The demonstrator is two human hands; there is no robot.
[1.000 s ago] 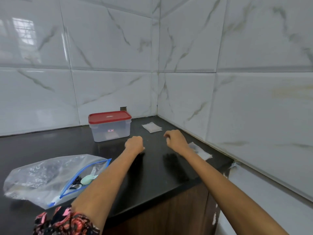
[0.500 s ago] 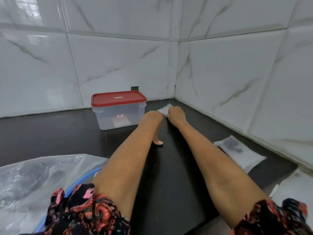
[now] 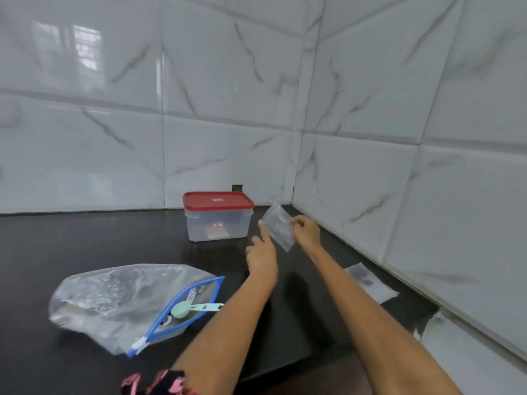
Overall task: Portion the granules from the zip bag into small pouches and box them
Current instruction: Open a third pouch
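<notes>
Right hand is pinching an empty pouch in the air near the bench's back corner; left hand is reaching, open, forefinger nearly touching it. Zip bag is lying nearer the left arm.

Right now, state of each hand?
Left hand: holding nothing, index finger extended beside the small pouch.
Right hand: closed, pinching the small pouch, lifted off the counter.

The pouch is motion-blurred, so its contents cannot be told. The zip bag clouds its granules, and the box label is too small to read.
</notes>
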